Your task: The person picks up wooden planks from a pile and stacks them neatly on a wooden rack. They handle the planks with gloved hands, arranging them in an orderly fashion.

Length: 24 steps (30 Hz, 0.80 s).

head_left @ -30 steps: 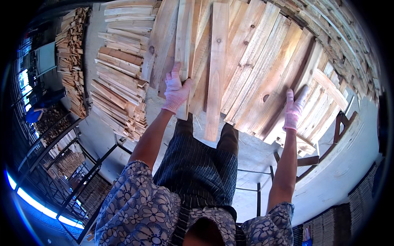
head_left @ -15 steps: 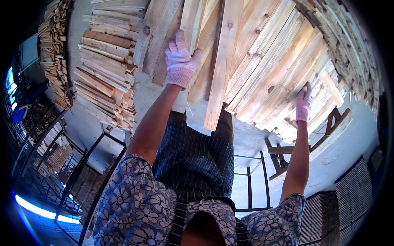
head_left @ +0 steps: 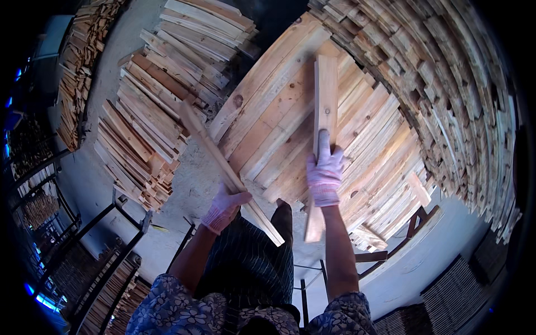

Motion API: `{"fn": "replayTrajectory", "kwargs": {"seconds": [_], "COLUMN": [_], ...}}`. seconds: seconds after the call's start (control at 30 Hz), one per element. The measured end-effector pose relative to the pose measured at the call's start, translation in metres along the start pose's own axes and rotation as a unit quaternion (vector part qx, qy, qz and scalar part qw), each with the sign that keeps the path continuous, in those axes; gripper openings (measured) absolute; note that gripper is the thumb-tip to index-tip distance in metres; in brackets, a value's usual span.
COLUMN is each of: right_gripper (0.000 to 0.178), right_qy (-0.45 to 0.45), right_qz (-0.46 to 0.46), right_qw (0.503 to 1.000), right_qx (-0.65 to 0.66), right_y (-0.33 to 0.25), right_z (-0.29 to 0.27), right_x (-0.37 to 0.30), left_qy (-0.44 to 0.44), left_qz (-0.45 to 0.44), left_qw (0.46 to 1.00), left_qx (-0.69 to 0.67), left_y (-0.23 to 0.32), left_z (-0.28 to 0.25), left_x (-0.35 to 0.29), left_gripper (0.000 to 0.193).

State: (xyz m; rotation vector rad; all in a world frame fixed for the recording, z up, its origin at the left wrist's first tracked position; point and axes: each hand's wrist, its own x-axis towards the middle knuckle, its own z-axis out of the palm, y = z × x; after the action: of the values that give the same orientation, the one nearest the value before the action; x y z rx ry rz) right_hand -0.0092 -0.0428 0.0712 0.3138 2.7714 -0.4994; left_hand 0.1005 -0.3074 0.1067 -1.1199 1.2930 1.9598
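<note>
A narrow wooden board (head_left: 209,148) is raised at a slant in front of my legs, and my left hand (head_left: 222,207) is closed around its lower part, thumb across the top. My right hand (head_left: 325,174) is over another long wooden board (head_left: 326,89), index finger stretched along its face and the other fingers and thumb near its edges. That board rests over a layer of boards laid side by side (head_left: 273,123). Its near end shows below my right wrist. Both hands wear pale pink knitted gloves.
Bundles of thin boards (head_left: 148,128) lie on the floor to the left. A tall, curved-looking stack of boards (head_left: 424,84) rises at the right. A wooden frame (head_left: 413,229) stands at the lower right, and dark metal frames (head_left: 106,234) at the lower left.
My left hand has come down and toward me, now with a narrow board lifted in it. My right hand has moved left from the layer's right side onto the long board. The view has shifted.
</note>
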Motion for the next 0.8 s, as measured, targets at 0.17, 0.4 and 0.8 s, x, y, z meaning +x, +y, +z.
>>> {"fn": "replayTrajectory", "kwargs": {"seconds": [0.17,0.4,0.8], "right_gripper": [0.070,0.074,0.069], "right_qy": [-0.013,-0.033,-0.044], "right_qz": [-0.161,-0.215,-0.277], "right_qw": [0.984,0.969,0.953], "right_qx": [-0.070,-0.117,-0.113], "right_y": [0.000,0.040,0.084], "right_z": [-0.091,-0.063,-0.059], "right_x": [0.131,0.239,0.269], "left_qy": [-0.009,-0.049,-0.034], "left_qz": [-0.174,-0.190,-0.204], "left_qw": [0.975,0.945,0.938], "left_qx": [-0.137,-0.260,-0.276], "left_y": [-0.075,-0.164,-0.131], "left_z": [-0.078,-0.057,0.001], "left_x": [0.005,0.068,0.065], "left_gripper": [0.047,0.034,0.034]}}
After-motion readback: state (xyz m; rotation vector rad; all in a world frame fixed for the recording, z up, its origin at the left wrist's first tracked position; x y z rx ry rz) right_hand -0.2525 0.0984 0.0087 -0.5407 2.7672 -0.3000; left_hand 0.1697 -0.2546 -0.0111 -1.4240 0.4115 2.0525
